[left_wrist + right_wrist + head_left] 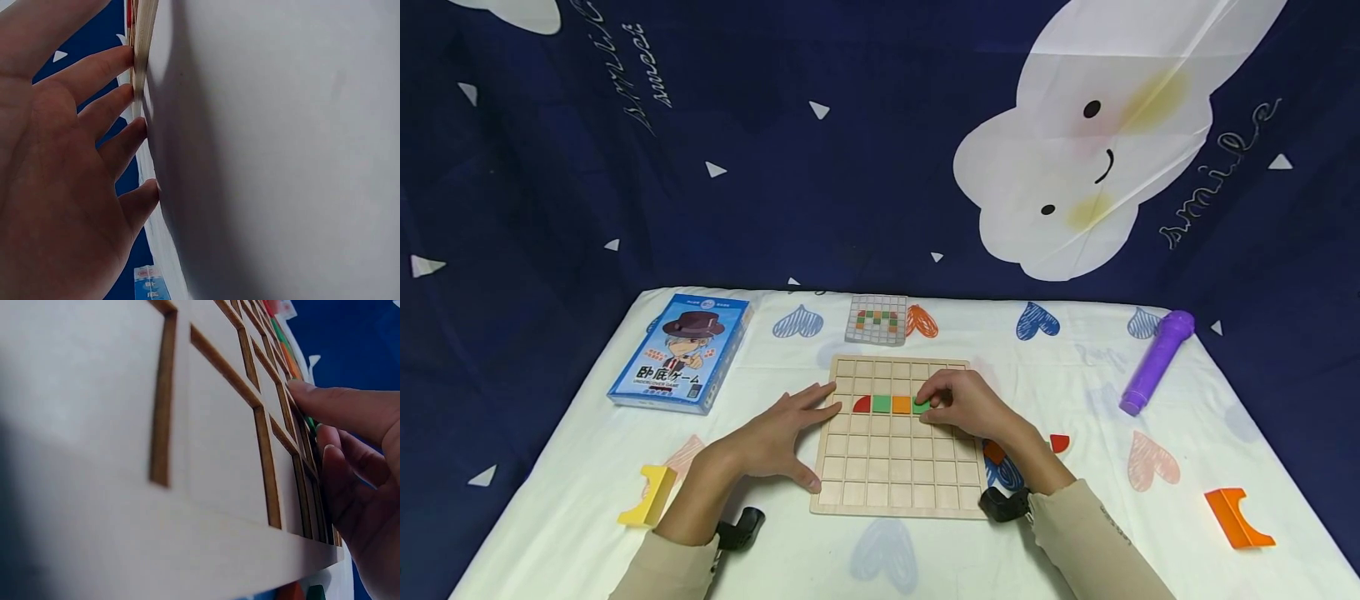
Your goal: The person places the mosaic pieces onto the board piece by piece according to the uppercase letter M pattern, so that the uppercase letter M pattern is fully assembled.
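A wooden grid board lies on the table. In one of its upper rows sit a red quarter-round tile, a green square tile and an orange square tile. My right hand pinches another green tile at the cell right of the orange one; the fingers partly cover it. The right wrist view shows thumb and fingertips close to the board there. With fingers spread, my left hand touches the board's left edge. The left wrist view shows its fingertips against that edge.
Behind the board lies a small pattern card. A blue game box is at left, near a yellow arched block. Rightward are a purple stick, an orange arched block and a loose red tile beside my right forearm.
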A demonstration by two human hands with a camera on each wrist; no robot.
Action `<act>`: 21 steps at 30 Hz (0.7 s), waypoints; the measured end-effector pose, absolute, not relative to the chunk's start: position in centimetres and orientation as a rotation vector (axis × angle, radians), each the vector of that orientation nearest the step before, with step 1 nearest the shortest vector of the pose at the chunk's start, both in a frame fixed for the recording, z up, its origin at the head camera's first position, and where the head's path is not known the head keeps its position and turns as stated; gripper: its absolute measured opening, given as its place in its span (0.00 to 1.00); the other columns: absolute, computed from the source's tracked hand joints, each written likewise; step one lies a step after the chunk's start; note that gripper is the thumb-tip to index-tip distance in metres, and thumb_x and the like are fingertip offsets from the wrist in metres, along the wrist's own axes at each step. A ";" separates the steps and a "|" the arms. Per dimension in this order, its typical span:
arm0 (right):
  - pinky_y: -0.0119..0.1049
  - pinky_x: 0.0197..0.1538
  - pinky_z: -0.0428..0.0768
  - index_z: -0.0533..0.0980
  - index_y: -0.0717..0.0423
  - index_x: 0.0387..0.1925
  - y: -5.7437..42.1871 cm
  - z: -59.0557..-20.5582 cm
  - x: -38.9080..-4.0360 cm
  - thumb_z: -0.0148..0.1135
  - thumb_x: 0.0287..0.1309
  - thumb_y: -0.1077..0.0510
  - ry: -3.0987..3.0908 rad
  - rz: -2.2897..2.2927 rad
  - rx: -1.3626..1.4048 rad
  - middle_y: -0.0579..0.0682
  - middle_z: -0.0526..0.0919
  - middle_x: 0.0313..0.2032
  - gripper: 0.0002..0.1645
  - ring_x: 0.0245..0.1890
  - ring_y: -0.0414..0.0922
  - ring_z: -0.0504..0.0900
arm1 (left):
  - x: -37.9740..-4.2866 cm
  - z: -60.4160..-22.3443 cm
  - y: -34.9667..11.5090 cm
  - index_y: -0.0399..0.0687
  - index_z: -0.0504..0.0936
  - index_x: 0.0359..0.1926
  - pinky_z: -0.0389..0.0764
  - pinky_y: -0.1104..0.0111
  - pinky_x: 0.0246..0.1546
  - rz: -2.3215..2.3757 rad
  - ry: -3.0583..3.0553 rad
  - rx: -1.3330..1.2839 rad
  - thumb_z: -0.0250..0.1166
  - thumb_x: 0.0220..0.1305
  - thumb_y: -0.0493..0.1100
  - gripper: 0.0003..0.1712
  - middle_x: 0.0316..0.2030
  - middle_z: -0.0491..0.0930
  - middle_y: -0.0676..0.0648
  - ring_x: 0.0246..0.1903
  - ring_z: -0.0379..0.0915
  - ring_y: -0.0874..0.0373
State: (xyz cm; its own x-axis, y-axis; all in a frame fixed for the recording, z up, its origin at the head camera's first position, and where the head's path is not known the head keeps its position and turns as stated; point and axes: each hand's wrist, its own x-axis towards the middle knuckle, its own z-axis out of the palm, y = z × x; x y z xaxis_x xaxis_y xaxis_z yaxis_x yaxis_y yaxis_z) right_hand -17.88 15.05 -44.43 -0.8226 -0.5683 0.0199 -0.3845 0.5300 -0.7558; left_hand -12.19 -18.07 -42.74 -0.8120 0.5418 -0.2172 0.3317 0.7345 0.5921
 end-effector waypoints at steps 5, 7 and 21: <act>0.25 0.39 0.78 0.87 0.51 0.36 15.1 -44.5 -17.9 0.78 0.52 0.61 2.542 -1.175 -0.808 0.47 0.87 0.36 0.09 0.35 0.40 0.79 | -12.2 -42.7 -18.1 0.43 0.67 0.75 0.47 0.34 0.78 0.773 2.560 0.680 0.85 0.34 0.60 0.66 0.81 0.52 0.42 0.81 0.43 0.36; 0.25 0.39 0.79 0.87 0.51 0.36 15.1 -44.5 -17.9 0.78 0.51 0.61 2.539 -1.178 -0.802 0.47 0.87 0.36 0.09 0.35 0.40 0.79 | -12.2 -42.7 -18.0 0.43 0.67 0.75 0.47 0.34 0.79 0.773 2.560 0.676 0.85 0.34 0.60 0.66 0.81 0.52 0.42 0.81 0.43 0.37; 0.26 0.44 0.82 0.88 0.53 0.40 15.4 -44.3 -17.9 0.77 0.53 0.61 2.522 -1.158 -0.806 0.49 0.89 0.43 0.11 0.40 0.41 0.81 | -12.2 -42.6 -18.0 0.43 0.68 0.74 0.47 0.35 0.79 0.776 2.557 0.677 0.86 0.34 0.59 0.65 0.81 0.52 0.42 0.81 0.43 0.36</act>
State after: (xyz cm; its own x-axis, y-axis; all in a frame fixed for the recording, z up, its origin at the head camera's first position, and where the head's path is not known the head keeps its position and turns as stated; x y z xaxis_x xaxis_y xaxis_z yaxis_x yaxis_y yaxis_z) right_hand -17.90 15.39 -44.27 -0.8152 -0.5791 0.0026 -0.3794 0.5306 -0.7579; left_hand -12.21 -18.05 -42.60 -0.8107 0.5445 -0.2153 0.3332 0.7313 0.5951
